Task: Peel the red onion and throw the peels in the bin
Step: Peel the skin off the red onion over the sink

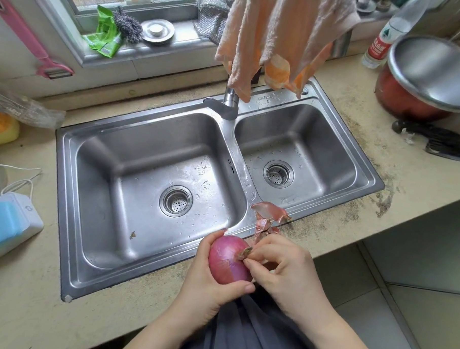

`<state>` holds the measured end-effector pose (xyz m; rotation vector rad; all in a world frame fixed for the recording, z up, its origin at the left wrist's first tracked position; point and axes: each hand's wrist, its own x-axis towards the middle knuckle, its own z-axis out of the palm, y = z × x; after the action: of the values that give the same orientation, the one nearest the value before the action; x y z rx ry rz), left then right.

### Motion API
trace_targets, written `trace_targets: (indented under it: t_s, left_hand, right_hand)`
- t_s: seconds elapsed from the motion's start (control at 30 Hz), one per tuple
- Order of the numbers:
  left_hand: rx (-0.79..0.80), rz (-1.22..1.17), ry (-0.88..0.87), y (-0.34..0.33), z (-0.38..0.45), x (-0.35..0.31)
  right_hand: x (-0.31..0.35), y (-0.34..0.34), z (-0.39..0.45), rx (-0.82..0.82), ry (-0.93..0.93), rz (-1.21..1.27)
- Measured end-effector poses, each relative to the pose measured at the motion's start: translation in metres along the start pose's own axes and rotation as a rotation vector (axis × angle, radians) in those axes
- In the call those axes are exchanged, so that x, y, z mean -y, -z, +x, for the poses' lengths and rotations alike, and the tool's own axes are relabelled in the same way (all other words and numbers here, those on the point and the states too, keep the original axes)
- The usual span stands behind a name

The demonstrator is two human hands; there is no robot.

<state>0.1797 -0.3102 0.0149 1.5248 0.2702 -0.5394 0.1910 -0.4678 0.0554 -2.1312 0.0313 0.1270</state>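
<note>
From my remote seat I watched through the head camera as both hands worked at the front edge of the counter (pixel 421 169), just below the near rim of the double sink (pixel 145 276). The left hand (pixel 205 286) was curled around the red onion (pixel 227 264), thumb pressed across its lower side and fingers wrapped behind its top, so the bulb sat firmly cupped and lifted clear of the counter. The right hand (pixel 285 271) was closed in a pinch: thumb and forefinger met on the dry brown tip (pixel 245 253) at the onion's end, the other fingers folded loosely into the palm. The onion's skin looked smooth and purple-pink on the side I could see; how much of it was already stripped I could not tell

Loose peels (pixel 269 215) lay on the sink's front rim, just beyond the right hand, one curled piece standing up and smaller scraps beside it. A tiny scrap (pixel 133 234) sat in the left basin near its front wall. An orange cloth (pixel 282 36) hung over the tap (pixel 230 105) between the two basins. To the right on the counter I saw a red pot with a steel lid (pixel 433 75), and a dark knife (pixel 436 139) lying in front of it
</note>
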Motion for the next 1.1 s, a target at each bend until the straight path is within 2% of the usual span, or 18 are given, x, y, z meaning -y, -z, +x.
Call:
trace_targets:
  t_s: [0.23,0.47,0.8,1.1]
  left_hand:
    - [-0.022,0.069,-0.076,-0.005,-0.003,-0.005]
    - [-0.063,0.039,-0.023,-0.003,-0.001,-0.004]
    - [-0.129,0.153,-0.106,-0.006,-0.005,-0.009]
    - [-0.067,0.043,0.031,0.0,-0.001,-0.005]
  right_hand:
    - [0.001,-0.006,0.001,-0.086,0.004,0.03]
    - [-0.005,-0.002,0.003,0.025,-0.075,0.204]
    - [0.004,-0.011,0.003,-0.059,-0.078,0.156]
    - [0.0,-0.005,0.007,-0.128,-0.075,0.138]
